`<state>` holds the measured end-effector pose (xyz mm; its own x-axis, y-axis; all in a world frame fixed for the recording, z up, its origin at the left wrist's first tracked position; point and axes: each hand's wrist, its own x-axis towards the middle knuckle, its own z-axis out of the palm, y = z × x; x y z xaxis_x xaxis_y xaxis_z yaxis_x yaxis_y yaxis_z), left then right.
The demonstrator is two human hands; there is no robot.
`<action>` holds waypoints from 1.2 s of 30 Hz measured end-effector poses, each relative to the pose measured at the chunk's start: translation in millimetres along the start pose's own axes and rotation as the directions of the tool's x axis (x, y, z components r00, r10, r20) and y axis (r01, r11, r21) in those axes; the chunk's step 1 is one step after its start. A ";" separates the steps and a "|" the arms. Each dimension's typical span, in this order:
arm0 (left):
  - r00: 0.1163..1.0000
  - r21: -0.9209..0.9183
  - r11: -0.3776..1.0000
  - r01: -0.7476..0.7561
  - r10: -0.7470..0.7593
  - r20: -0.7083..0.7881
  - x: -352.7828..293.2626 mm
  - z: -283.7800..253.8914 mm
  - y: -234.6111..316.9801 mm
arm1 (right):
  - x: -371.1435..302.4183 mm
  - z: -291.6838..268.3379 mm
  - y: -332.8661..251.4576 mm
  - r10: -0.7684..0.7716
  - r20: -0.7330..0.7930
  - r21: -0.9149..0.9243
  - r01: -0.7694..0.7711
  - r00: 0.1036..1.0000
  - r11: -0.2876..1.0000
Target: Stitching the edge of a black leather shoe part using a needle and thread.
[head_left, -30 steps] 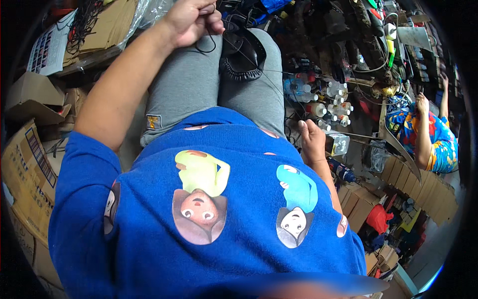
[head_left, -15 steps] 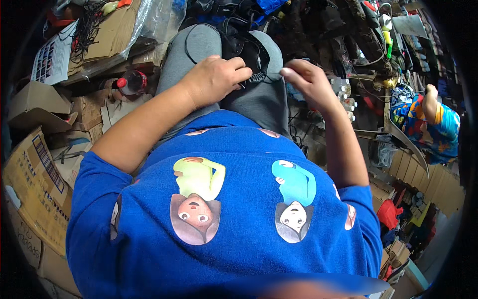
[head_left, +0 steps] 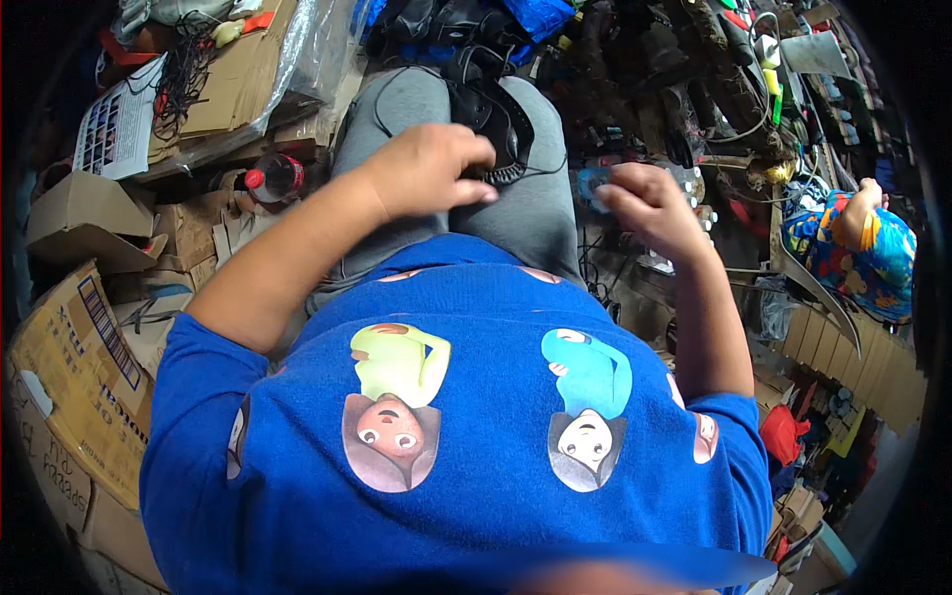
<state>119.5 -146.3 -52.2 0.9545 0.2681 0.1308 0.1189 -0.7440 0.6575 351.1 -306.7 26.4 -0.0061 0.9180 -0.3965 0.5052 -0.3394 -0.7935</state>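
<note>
A black shoe sits between my grey-trousered thighs, its sole and opening partly in shadow. Dark coiled lacing shows at its near edge, and a thin black cord trails from it over my right thigh. My left hand hovers beside the shoe's near left side, thumb apart from its bent fingers, with nothing visible between them. Off to the right of my right thigh, my right hand is raised with thumb and curled fingers pressed together. Whatever it may pinch is too small to make out; the cord cannot be followed that far.
Left of my legs lie a red-capped bottle, an opened cardboard box and flat cardboard. More black shoes lie beyond my knees. At right are capped clear bottles, cables and another person's colourful sleeve.
My right hand has moved right and slightly nearer, away from the shoe. My left hand's thumb has come apart from its fingers. The view has shifted a little.
</note>
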 end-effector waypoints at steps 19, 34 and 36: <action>0.969 -0.193 0.981 0.015 0.033 0.245 71.4 -10.7 -25.9 | 34.2 34.2 2.1 -0.150 -0.224 -0.383 0.055 0.963 0.922; 0.945 -0.319 0.946 0.061 0.048 0.324 74.4 -8.3 -35.5 | 36.7 43.2 -9.2 -0.163 -0.237 -0.471 0.034 0.958 0.882; 0.945 -0.334 0.941 0.058 0.056 0.321 75.0 -8.7 -35.3 | 35.9 46.8 -4.5 -0.121 -0.264 -0.389 0.009 0.957 0.921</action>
<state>184.5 -94.6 -59.2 0.9968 0.0149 -0.0779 0.0755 -0.4805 0.8737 308.2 -281.8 -5.9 0.1607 0.9736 -0.1618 0.8008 -0.2245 -0.5553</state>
